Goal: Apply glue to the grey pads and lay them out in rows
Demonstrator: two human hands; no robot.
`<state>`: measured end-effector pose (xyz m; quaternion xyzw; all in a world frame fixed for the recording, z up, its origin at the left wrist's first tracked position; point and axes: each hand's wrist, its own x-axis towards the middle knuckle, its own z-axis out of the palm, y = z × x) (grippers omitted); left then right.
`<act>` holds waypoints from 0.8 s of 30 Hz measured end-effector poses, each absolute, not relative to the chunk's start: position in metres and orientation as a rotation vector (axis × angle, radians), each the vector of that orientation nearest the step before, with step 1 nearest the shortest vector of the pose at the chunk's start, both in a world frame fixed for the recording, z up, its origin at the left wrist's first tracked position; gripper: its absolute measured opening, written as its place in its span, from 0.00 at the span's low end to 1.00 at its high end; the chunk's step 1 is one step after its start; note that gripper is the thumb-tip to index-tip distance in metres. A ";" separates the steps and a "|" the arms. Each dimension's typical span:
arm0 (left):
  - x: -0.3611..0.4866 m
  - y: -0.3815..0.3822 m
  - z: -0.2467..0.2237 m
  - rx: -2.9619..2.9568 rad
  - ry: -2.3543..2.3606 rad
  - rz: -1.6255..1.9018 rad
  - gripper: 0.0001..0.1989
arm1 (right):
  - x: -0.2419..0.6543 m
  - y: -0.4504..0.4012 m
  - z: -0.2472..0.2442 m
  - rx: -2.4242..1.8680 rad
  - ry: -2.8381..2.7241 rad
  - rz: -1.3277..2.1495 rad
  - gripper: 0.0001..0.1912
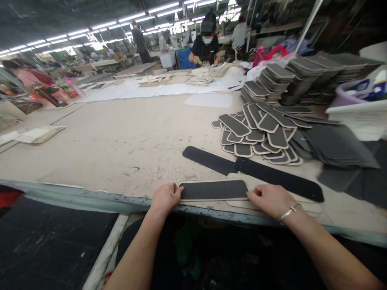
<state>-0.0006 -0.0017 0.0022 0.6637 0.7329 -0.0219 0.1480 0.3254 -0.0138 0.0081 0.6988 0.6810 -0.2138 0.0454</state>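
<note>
A long dark panel with a beige border [214, 190] lies along the table's near edge, held at both ends. My left hand [166, 197] pinches its left end between thumb and fingers. At the other end, my right hand [270, 199], with a bangle at the wrist, pinches the right corner. Beige strips [302, 201] lie partly under the panel and my right hand. Just beyond are two long black strips with rounded ends, one [208, 160] partly covered by the other [278, 179].
A loose heap of beige-edged dark panels [256, 133] lies to the right, with tall stacks [305, 76] behind it. Dark sheets [335, 145] and a white bin [359, 119] stand far right. Across the table [121, 137], a co-worker [207, 48] handles pieces.
</note>
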 end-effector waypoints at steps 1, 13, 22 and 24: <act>0.000 -0.002 0.003 1.906 2.108 -0.068 0.18 | 0.330 -0.013 0.009 2.136 2.082 -0.680 0.19; 0.001 -0.004 0.002 1.951 2.106 -0.069 0.18 | 0.281 -0.033 -0.006 1.850 2.988 -0.170 0.29; 0.001 -0.003 0.005 1.919 2.093 -0.089 0.19 | 0.262 -0.026 -0.031 1.518 2.861 -0.190 0.39; 0.003 -0.003 0.006 1.899 2.092 -0.093 0.18 | 0.284 -0.020 -0.033 1.645 2.757 -0.156 0.37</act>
